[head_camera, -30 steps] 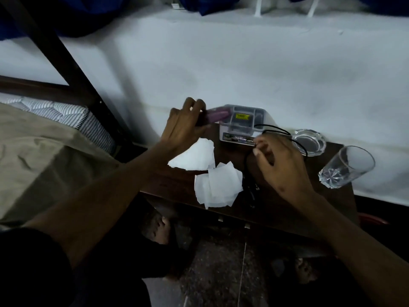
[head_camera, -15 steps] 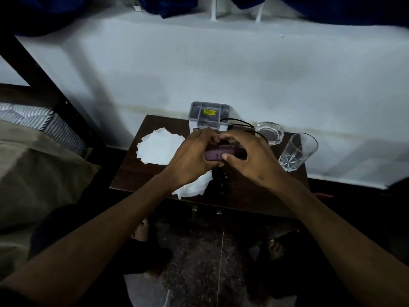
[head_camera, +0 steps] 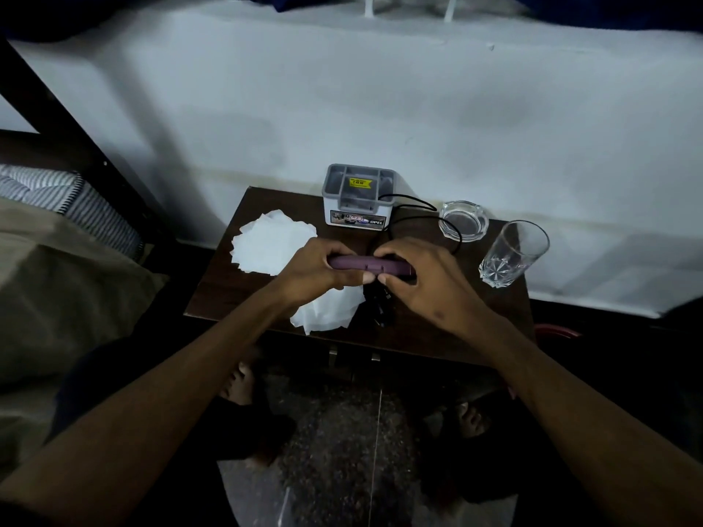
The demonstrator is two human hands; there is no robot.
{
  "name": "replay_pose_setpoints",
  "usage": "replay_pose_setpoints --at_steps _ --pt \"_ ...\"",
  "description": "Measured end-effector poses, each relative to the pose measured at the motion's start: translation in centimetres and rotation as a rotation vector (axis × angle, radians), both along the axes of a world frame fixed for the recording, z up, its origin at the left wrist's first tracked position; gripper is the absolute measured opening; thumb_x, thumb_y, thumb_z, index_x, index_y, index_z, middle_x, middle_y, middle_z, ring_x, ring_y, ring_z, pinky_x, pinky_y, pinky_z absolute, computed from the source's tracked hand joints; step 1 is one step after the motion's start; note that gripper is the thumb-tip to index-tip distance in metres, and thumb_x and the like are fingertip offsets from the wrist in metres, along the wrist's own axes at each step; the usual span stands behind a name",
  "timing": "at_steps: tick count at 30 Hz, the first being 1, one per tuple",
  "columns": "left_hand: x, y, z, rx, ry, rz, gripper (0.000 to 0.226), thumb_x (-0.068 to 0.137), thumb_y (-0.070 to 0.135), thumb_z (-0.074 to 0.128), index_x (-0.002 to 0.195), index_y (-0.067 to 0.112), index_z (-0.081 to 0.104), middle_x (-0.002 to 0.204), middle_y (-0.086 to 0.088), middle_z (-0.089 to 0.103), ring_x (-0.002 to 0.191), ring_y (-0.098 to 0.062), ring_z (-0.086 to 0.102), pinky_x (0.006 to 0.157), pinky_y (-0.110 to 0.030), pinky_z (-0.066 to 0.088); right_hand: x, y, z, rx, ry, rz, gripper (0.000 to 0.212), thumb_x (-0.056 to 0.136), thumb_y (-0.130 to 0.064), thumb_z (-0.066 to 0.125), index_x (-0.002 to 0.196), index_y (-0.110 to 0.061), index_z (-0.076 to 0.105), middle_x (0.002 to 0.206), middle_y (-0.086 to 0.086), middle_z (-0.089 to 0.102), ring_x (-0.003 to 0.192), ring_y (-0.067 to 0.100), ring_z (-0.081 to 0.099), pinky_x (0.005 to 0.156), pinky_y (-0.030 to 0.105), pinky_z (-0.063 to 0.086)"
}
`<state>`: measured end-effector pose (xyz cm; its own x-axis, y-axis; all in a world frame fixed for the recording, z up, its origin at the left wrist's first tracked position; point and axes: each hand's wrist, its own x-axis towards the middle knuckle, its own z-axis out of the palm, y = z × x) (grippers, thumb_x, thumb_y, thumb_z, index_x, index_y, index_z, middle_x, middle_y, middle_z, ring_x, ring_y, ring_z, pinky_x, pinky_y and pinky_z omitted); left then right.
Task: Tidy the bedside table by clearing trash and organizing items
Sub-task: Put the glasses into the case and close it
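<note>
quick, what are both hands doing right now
Left hand: grips the left end of the purple case.
Right hand: grips the right end of the same case.

The bedside table [head_camera: 228, 294] is a small dark wood-grain unit standing against a pale wall, with a bed close on its left. At the back edge stands a grey compartmented organiser box [head_camera: 357, 195] bearing a yellow sticker inside and a printed label on its front. A black cable [head_camera: 411, 201] runs from the box across the top toward the front. Right of the box lies a clear glass ashtray [head_camera: 463, 221], and beside that, nearer the right edge, a drinking glass [head_camera: 511, 254] stands upright. White tissues [head_camera: 272, 241] lie spread at the left, and more white tissues [head_camera: 327, 311] overhang the front edge.
</note>
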<state>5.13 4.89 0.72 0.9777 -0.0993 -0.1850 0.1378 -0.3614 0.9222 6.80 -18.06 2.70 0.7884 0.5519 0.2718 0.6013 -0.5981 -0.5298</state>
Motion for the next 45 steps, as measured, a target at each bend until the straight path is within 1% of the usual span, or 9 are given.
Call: replay_pose_setpoints --at_steps 7,13,17,21,25,33,38,41,45 --pt "-0.3 0.1 -0.5 -0.116 0.085 0.031 0.034 0.078 0.023 0.093 0.105 0.007 0.079 0.098 -0.021 0.078 0.087 -0.024 0.075 0.08 -0.033 0.062 -0.1 0.3 0.0 -0.136 -0.018 0.007 0.023 0.091 -0.034 0.067 0.112 -0.027 0.069 0.097 -0.004 0.075 0.086 0.02 0.068 0.075 0.038 0.054" --pt "-0.4 0.2 -0.4 -0.277 0.158 0.059 0.022 0.086 0.01 0.084 0.105 -0.002 0.078 0.098 -0.024 0.077 0.095 -0.031 0.075 0.094 -0.041 0.062 -0.1 0.9 -0.2 -0.425 -0.306 0.136 0.036 0.101 -0.038 0.036 0.101 -0.014 0.063 0.085 0.007 0.072 0.077 0.034 0.071 0.056 0.043 0.053" --pt "-0.1 0.0 0.2 -0.38 0.174 0.091 0.036 0.083 -0.002 0.082 0.117 -0.008 0.072 0.116 -0.036 0.071 0.103 -0.035 0.074 0.091 -0.034 0.063 0.0 1.3 0.3 -0.494 -0.448 0.089 0.027 0.103 -0.029 0.042 0.101 -0.013 0.064 0.083 0.007 0.069 0.076 0.031 0.07 0.06 0.04 0.052" --pt "0.2 0.6 0.1 -0.353 0.131 0.12 0.071 0.058 -0.001 0.088 0.126 0.001 0.067 0.12 -0.022 0.073 0.111 -0.032 0.072 0.099 -0.041 0.06 1.2 0.9 1.4 -0.356 -0.248 0.104 0.027 0.108 -0.03 0.039 0.11 -0.016 0.062 0.094 0.005 0.069 0.088 0.031 0.067 0.073 0.046 0.055" --pt "-0.5 0.2 0.4 -0.4 0.134 0.03 0.081 0.057 -0.016 0.078 0.133 0.008 0.065 0.121 -0.017 0.072 0.103 -0.023 0.071 0.088 -0.039 0.063 2.6 0.2 1.2 -0.268 -0.148 0.016 0.024 0.106 -0.031 0.044 0.114 -0.026 0.066 0.107 -0.001 0.073 0.099 0.023 0.069 0.084 0.043 0.054" --pt "0.1 2.1 0.7 -0.474 0.15 0.2 0.051 0.072 -0.027 0.066 0.117 -0.004 0.074 0.118 -0.026 0.072 0.109 -0.036 0.072 0.093 -0.044 0.063 0.7 -0.2 -0.3 0.079 0.046 -0.292 0.032 0.108 -0.038 0.038 0.115 -0.021 0.065 0.098 0.002 0.076 0.09 0.024 0.073 0.081 0.043 0.056" --pt "0.6 3.1 0.3 -0.506 0.148 0.307 0.039 0.082 -0.018 0.07 0.116 0.001 0.074 0.111 -0.018 0.073 0.103 -0.038 0.075 0.09 -0.048 0.064 -0.8 0.3 -2.4 -0.043 0.162 -0.355 0.038 0.096 -0.055 0.049 0.094 -0.02 0.065 0.081 -0.003 0.072 0.073 0.017 0.069 0.072 0.04 0.057" --pt "0.6 3.0 0.0 -0.491 0.134 0.352 0.024 0.094 -0.011 0.061 0.106 0.004 0.076 0.109 -0.021 0.072 0.107 -0.042 0.073 0.09 -0.054 0.063 -1.8 1.0 -3.8 -0.134 0.206 -0.342 0.042 0.088 -0.067 0.058 0.09 -0.026 0.062 0.089 -0.008 0.067 0.079 0.016 0.066 0.075 0.038 0.057" --pt "0.5 2.8 -0.1 -0.386 0.098 0.313 0.026 0.095 -0.009 0.058 0.112 -0.002 0.076 0.111 -0.024 0.076 0.095 -0.036 0.074 0.08 -0.042 0.066 -2.4 1.6 -4.4 -0.216 0.239 -0.298 0.044 0.082 -0.071 0.062 0.092 -0.028 0.058 0.099 -0.007 0.059 0.088 0.018 0.064 0.079 0.04 0.057"
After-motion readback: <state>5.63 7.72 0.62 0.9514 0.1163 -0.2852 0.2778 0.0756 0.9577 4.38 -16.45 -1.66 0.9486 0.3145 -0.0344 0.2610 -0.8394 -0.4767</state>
